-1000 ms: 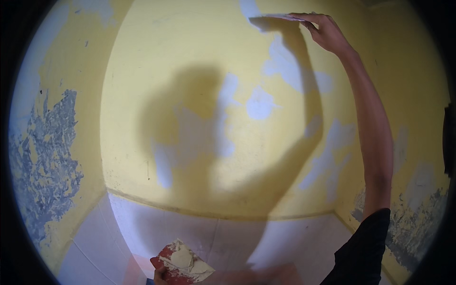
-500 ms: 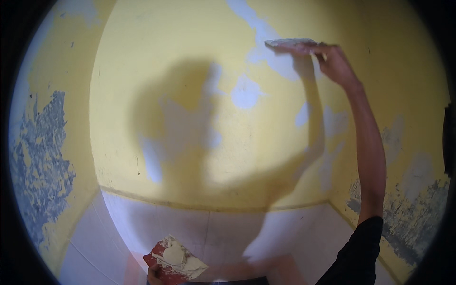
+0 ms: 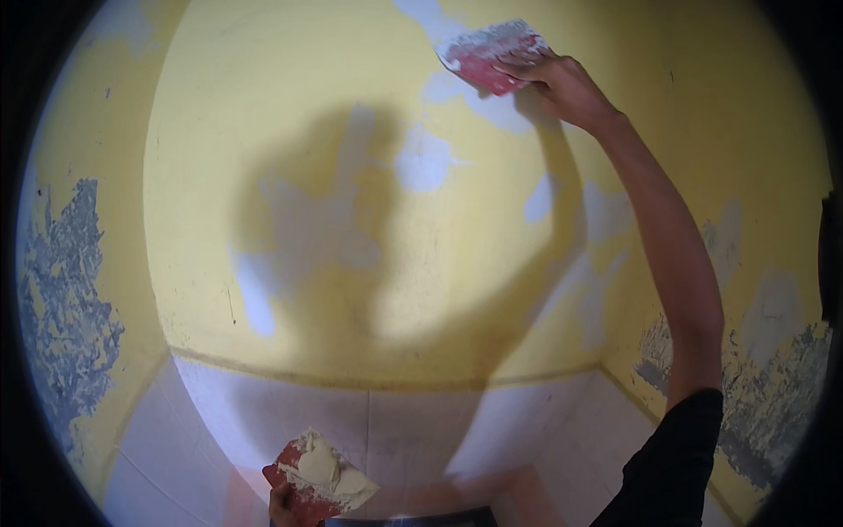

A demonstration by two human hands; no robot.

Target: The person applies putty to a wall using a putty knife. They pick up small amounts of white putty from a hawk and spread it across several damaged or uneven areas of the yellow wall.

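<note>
High on the yellow wall (image 3: pixel 290 53), my right hand (image 3: pixel 562 83) grips a red putty spreader (image 3: pixel 492 75) whose far edge is coated with pale filler. The spreader is tilted with its broad face showing, at the wall near a whitish filler patch (image 3: pixel 417 13); whether its edge touches cannot be told. Low in front of me, my left hand (image 3: pixel 281 505) holds a second red putty spreader (image 3: pixel 281 461) by its side. A thick mound of cream putty (image 3: pixel 325 470) lies on it. Most of the left hand is cut off by the lower edge.
Several whitish patches (image 3: pixel 424 158) dot the yellow wall. Rough grey peeled areas mark the left side wall (image 3: pixel 70 290) and the right side wall (image 3: pixel 773 404). Pale tiles (image 3: pixel 421 422) run below the yellow paint. A dark edge (image 3: pixel 421 520) crosses the bottom. My shadow falls on the wall.
My right hand has moved up and left, and its spreader has turned from nearly edge-on to showing its red face. The left hand with the putty stays about the same.
</note>
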